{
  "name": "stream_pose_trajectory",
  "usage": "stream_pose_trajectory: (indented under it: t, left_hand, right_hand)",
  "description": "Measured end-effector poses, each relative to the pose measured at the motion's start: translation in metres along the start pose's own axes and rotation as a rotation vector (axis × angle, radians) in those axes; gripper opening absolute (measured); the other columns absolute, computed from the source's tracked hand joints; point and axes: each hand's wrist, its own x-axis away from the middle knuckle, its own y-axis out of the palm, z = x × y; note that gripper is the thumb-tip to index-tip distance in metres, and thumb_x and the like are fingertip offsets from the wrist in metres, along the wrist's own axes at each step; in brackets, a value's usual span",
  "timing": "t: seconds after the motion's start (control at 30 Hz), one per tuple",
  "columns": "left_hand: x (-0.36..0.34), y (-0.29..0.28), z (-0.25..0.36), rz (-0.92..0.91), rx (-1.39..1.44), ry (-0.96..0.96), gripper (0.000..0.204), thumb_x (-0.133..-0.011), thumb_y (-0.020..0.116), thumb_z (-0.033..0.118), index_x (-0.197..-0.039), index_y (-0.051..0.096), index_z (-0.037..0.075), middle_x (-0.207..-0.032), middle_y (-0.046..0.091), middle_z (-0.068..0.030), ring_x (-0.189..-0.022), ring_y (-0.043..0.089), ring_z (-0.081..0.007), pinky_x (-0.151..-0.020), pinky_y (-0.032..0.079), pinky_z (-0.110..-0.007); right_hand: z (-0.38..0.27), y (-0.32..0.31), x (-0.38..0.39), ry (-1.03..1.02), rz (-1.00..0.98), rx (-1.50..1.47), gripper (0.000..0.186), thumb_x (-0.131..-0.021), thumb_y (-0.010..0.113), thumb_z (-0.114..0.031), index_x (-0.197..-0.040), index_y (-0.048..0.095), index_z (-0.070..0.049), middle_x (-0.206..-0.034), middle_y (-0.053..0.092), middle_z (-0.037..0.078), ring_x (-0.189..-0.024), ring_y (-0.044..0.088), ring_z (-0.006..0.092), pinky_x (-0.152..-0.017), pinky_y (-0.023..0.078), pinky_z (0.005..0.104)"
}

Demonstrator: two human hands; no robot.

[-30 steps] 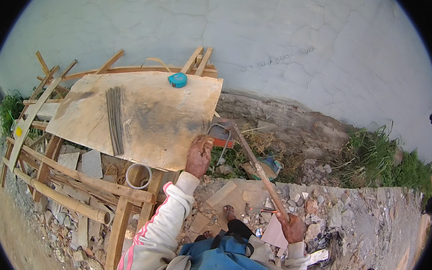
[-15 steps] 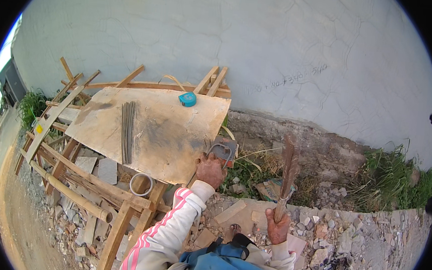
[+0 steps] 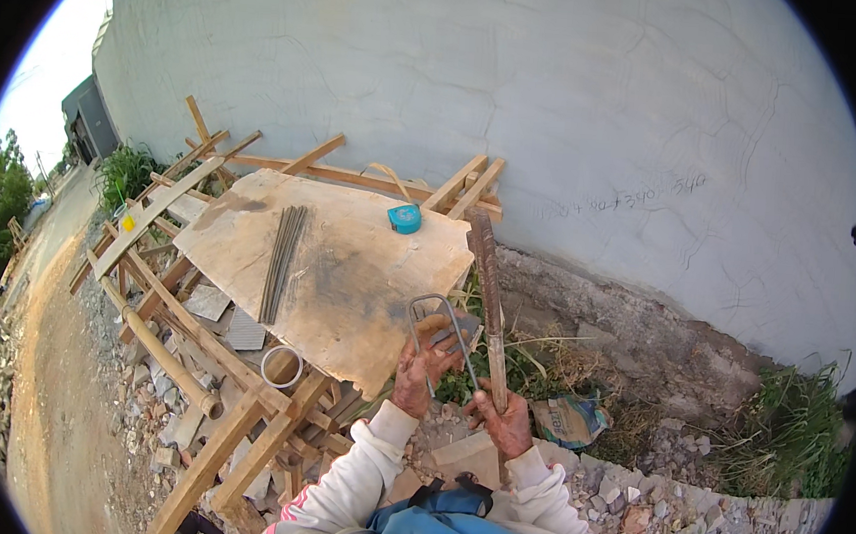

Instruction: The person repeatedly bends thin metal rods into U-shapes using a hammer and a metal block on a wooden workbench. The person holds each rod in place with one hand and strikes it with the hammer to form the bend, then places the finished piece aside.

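Note:
My left hand (image 3: pixel 419 361) is raised at the board's near right corner, closed around a thin steel rod (image 3: pixel 445 302) bent into a U shape. In my right hand (image 3: pixel 503 426), the fingers wrap the lower end of a long, rust-brown bar (image 3: pixel 490 301), which stands nearly upright beside the corner. One end of the bent rod comes close to my right hand; I cannot tell whether they touch. Behind my left fingers a dark flat block (image 3: pixel 460 329) is partly hidden. On the stained board (image 3: pixel 354 262) lie a bundle of straight steel rods (image 3: pixel 282 262) and a teal tape measure (image 3: pixel 405 219).
The board rests on a rough timber frame (image 3: pixel 214 351) against a grey wall (image 3: pixel 461 81). A white ring (image 3: pixel 281 367) sits by the frame's near post. Rubble (image 3: pixel 619 519) covers the ground, with a crumpled sack (image 3: pixel 571 420) and grass (image 3: pixel 784 431) to the right.
My left hand has lifted off the board's corner with the bent rod. My right hand has brought the rusty bar leftward, close to it. The whole view has shifted and tilted.

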Motion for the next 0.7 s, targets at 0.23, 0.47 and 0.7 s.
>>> stream_pose_trajectory:
  t: [0.23,0.47,0.7]
  left_hand:
    - [-0.01,-0.019,0.017,0.241,-0.043,0.008,0.061,-0.1,0.056,0.04,-0.148,0.039,0.005,-0.143,0.049,-0.0179,-0.131,0.053,-0.035,-0.112,0.042,-0.048]
    - [-0.016,-0.027,0.019,0.317,-0.122,-0.029,0.066,-0.105,0.041,0.055,-0.148,0.04,0.005,-0.131,0.06,-0.0159,-0.118,0.062,-0.0287,-0.104,0.047,-0.042]
    - [-0.007,-0.002,0.003,0.362,0.028,-0.056,0.057,-0.108,0.039,0.045,-0.149,0.038,0.005,-0.125,0.062,-0.0156,-0.111,0.065,-0.027,-0.09,0.054,-0.038]
  right_hand:
    - [-0.009,-0.008,-0.034,0.09,-0.146,-0.093,0.037,-0.098,0.069,-0.025,-0.117,0.064,0.006,-0.066,0.063,0.006,-0.05,0.056,0.0108,-0.046,0.045,0.0248]
    - [-0.003,-0.023,-0.046,0.111,-0.188,-0.037,0.033,-0.098,0.069,-0.025,-0.115,0.064,0.003,-0.063,0.059,0.002,-0.048,0.051,0.0085,-0.044,0.041,0.0237]
    - [-0.002,-0.031,-0.053,0.106,-0.217,-0.162,0.033,-0.097,0.07,-0.028,-0.113,0.062,0.0,-0.061,0.056,0.0,-0.048,0.05,0.0091,-0.044,0.04,0.0239]
